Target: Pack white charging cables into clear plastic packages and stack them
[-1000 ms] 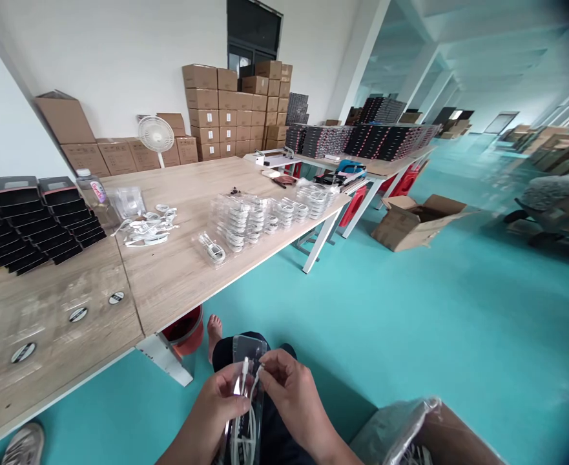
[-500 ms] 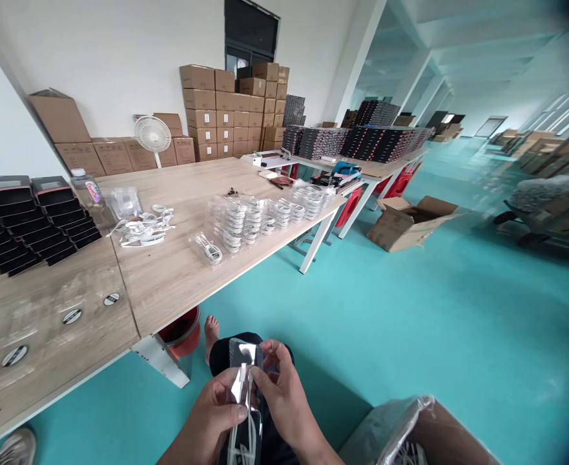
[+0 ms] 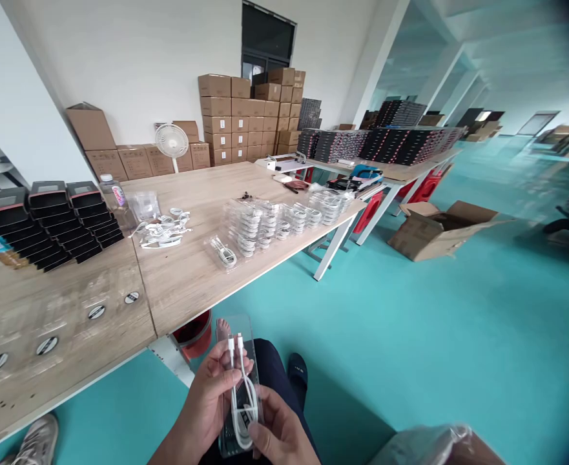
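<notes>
Over my lap, a clear plastic tray (image 3: 223,413) holds a coiled white charging cable (image 3: 242,394), its two plugs pointing up and away from me. My left hand (image 3: 209,394) grips the tray's left side, thumb across the cable just below the plugs. At the lower right, my right hand (image 3: 277,429) pinches the tray edge and the bottom of the coil between thumb and fingers. A black-and-white label (image 3: 247,416) shows through the loop. On the table, a packed cable (image 3: 223,252) lies beside stacked clear trays with coiled cables (image 3: 250,229).
Loose white cables (image 3: 163,229) are heaped on the wooden table (image 3: 187,284). Clear trays with round labels (image 3: 46,345) line its near left part, before stacked black boxes (image 3: 51,219). A plastic-lined carton (image 3: 453,445) stands at my lower right, an open carton (image 3: 434,229) farther off.
My right hand has slid from the plug end down to the bottom of the coil. The cable's two plugs now lie side by side in view. My head has turned slightly left.
</notes>
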Action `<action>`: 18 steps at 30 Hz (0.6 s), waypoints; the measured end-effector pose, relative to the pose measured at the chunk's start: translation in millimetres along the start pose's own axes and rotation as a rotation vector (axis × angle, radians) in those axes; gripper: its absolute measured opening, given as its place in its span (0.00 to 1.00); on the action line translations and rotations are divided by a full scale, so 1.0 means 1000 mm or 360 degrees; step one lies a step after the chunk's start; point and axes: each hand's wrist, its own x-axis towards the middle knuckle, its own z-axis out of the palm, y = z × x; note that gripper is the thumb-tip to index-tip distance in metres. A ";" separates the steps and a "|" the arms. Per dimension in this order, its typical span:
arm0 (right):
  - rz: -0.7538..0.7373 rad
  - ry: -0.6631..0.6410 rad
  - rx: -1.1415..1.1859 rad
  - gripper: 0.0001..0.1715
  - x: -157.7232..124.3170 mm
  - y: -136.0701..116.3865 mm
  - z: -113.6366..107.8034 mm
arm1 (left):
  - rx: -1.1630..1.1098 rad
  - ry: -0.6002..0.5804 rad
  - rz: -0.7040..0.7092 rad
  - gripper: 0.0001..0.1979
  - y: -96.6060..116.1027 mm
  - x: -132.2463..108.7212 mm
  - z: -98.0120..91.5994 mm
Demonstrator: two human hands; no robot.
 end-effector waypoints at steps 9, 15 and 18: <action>-0.0036 0.0247 -0.0061 0.33 0.002 -0.007 0.006 | 0.0035 0.0085 -0.0021 0.47 -0.014 -0.007 -0.004; -0.0060 0.0397 -0.0087 0.34 0.009 0.006 0.009 | 0.0048 0.0068 -0.0020 0.49 -0.011 -0.007 -0.004; -0.0018 0.0379 -0.0081 0.37 0.012 0.009 0.004 | 0.0036 0.0178 -0.0004 0.48 -0.009 -0.007 -0.001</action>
